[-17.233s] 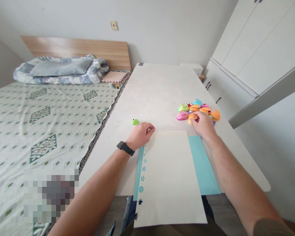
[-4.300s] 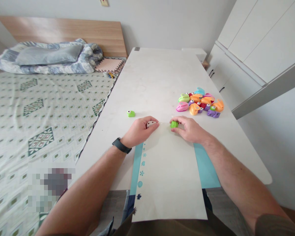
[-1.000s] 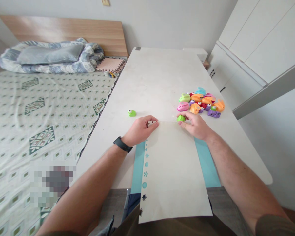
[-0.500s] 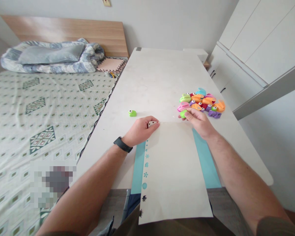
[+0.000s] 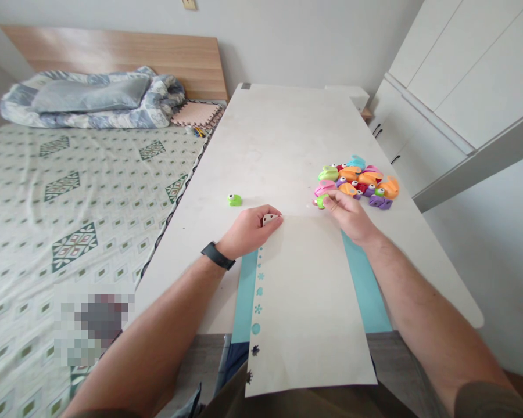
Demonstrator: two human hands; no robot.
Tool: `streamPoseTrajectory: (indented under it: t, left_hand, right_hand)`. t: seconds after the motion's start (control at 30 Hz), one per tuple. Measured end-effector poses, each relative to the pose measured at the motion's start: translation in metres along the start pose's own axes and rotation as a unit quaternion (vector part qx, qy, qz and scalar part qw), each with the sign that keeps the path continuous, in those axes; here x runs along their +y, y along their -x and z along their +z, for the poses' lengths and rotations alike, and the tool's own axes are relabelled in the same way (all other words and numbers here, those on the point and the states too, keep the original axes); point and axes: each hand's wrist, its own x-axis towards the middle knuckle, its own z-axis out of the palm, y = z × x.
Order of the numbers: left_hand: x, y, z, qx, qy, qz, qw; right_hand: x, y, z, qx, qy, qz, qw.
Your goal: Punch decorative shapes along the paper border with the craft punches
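Observation:
A cream sheet of paper (image 5: pixel 307 302) lies toward me over a teal sheet (image 5: pixel 364 284), its near end hanging past the table edge. Shapes such as flowers and a circle are cut along its left side. My left hand (image 5: pixel 259 228) pinches the paper's far left corner, which shows small punched holes. My right hand (image 5: pixel 348 215) grips a small green craft punch (image 5: pixel 321 201) just beyond the paper's far right corner; the fingers partly hide it. Another green craft punch (image 5: pixel 234 200) sits alone beyond my left hand.
Several colourful craft punches (image 5: pixel 351 174) are heaped just past my right hand on the white table (image 5: pixel 283 133). A bed (image 5: pixel 108 180) with a patterned cover adjoins the table's left side. White cabinets (image 5: pixel 444 87) stand at the right.
My right hand has shifted slightly left and turned the green craft punch a little, so more of it shows. My left hand has stayed on the paper's corner.

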Motion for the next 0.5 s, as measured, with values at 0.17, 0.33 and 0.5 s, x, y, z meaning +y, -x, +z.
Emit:
streamPoseTrajectory:
  t: [0.17, 0.33, 0.5]
  left_hand:
    - [-0.0009, 0.0000, 0.0001, -0.002, 0.002, 0.001, 1.000]
    - [-0.0014, -0.0004, 0.0004, -0.002, 0.000, 0.008, 1.000]
    - [-0.0013, -0.0006, 0.0003, 0.004, -0.005, 0.014, 1.000]
  right_hand:
    - [0.0053, -0.0012, 0.0026, -0.021, 0.146, 0.000, 0.989]
    - [-0.0002, 0.0002, 0.0037, -0.029, 0.178, -0.001, 0.984]
    - [0.0017, -0.0011, 0.0049, -0.019, 0.147, -0.005, 0.989]
